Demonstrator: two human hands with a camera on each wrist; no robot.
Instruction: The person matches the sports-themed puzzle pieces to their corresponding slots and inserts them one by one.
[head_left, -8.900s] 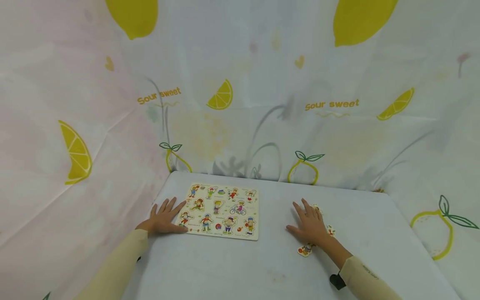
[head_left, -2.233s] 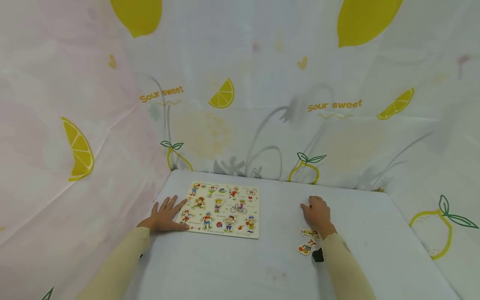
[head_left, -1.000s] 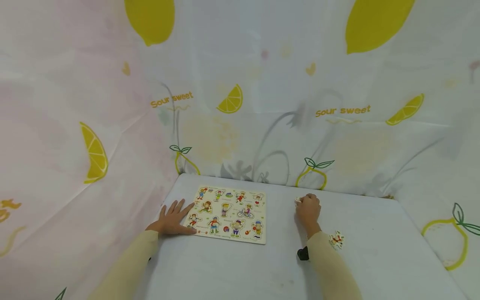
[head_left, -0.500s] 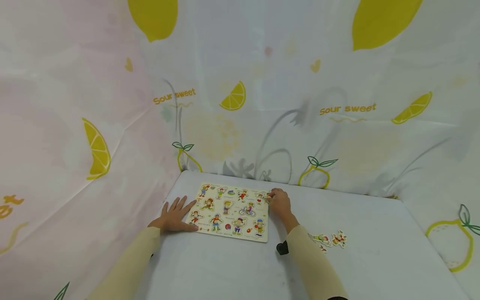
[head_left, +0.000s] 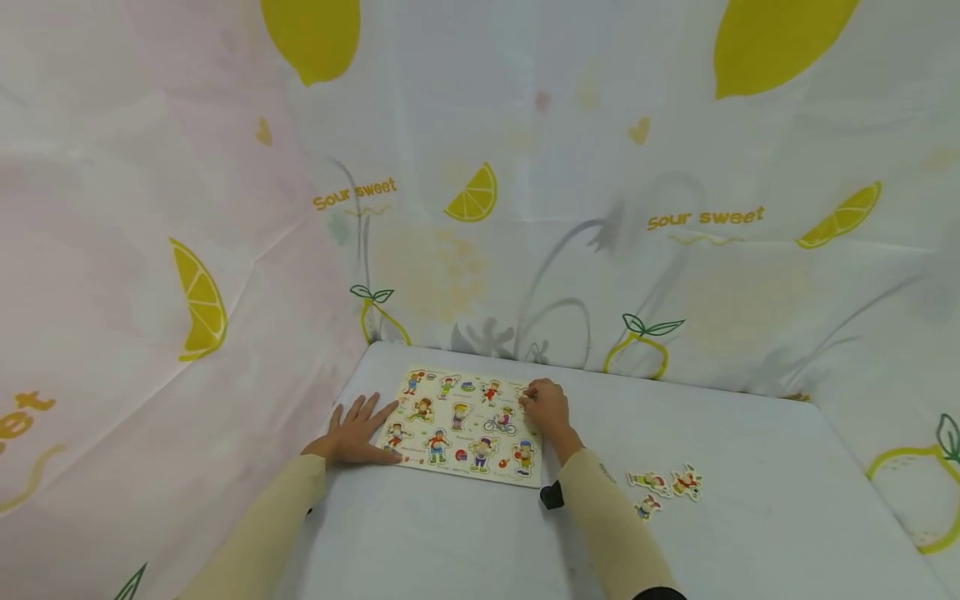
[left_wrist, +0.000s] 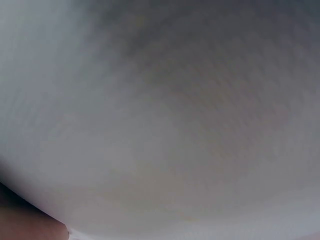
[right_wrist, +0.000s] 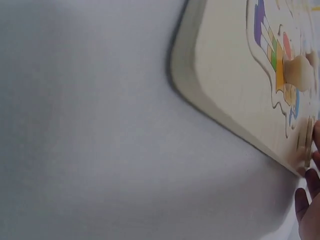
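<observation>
A wooden peg puzzle board (head_left: 432, 390) with colourful sports figures lies flat on the white table. My left hand (head_left: 352, 435) rests with spread, straight fingers at the board's left edge, thumb on the lower left corner. At the upper right corner my right hand (head_left: 550, 407) pinches a puzzle piece with curled fingers, mostly hidden in the head view. The right wrist view shows that thin puzzle piece (right_wrist: 309, 142) on edge at the fingertips, close over the board. Nearby in that view a round wooden knob (right_wrist: 298, 72) stands on a seated figure.
Right of the board lie loose puzzle pieces: a green-clad figure (head_left: 648, 482), a red one (head_left: 686, 482) and a smaller one (head_left: 647, 507) partly beside the right sleeve. Lemon-print cloth walls (head_left: 555, 275) enclose the table's back and sides. The left wrist view is mostly blurred white surface.
My right hand, earlier open over the loose pieces, has picked up one puzzle piece and carried it left to the board's upper right corner. The left hand stays at the board's edge.
</observation>
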